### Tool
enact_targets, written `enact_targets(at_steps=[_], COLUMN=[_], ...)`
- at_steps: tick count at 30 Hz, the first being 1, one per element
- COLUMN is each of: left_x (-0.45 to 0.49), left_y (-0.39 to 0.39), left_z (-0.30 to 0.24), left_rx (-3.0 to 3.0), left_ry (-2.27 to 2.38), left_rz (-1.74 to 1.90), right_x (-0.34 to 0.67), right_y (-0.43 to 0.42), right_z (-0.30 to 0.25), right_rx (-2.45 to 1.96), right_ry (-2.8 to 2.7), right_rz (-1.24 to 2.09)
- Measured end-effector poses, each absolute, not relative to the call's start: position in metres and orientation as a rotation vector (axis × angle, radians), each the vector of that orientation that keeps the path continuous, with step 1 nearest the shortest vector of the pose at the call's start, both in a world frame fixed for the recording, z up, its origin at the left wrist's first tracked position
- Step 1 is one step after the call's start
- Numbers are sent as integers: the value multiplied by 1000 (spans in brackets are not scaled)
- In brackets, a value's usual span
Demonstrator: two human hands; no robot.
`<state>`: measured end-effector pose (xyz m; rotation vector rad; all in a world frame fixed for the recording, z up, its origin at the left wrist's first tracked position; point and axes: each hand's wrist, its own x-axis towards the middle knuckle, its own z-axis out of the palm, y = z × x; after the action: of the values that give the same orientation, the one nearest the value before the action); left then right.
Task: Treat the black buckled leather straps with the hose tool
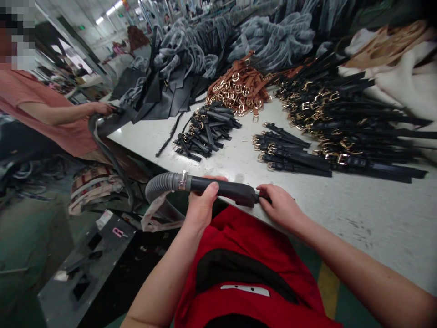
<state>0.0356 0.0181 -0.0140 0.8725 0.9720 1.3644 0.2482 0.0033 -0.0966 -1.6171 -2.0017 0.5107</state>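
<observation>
My left hand (pixel 201 205) is wrapped around a black tool handle (pixel 223 187) that joins a grey ribbed hose (pixel 160 183). The handle lies level over the near edge of the white table (pixel 368 214). At the handle's right tip, my right hand (pixel 280 206) pinches a small dark piece (pixel 264 198); I cannot make out what it is. Ahead on the table lie stacks of black straps with gold buckles (pixel 290 155) and a smaller bundle of black straps (pixel 205 132).
A pile of brown straps with gold buckles (pixel 239 86) and a large heap of black straps (pixel 348 118) lie farther back. Grey wrapped bundles (pixel 273 41) fill the far table. A person in a pink top (pixel 41 109) works at the left with another hose (pixel 109 150).
</observation>
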Motion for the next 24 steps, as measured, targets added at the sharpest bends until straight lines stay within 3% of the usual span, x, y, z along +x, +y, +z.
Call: enact_targets(at_steps=[8, 24], left_x=[14, 17], left_y=[13, 11], left_z=[-21, -28], left_rx=[740, 621], left_ry=[982, 956], left_rz=[1457, 1466], right_x=[251, 249], right_y=[3, 3], right_z=[-95, -93], right_rx=[-1438, -1520], right_ry=[-2178, -2199], right_rz=[454, 438])
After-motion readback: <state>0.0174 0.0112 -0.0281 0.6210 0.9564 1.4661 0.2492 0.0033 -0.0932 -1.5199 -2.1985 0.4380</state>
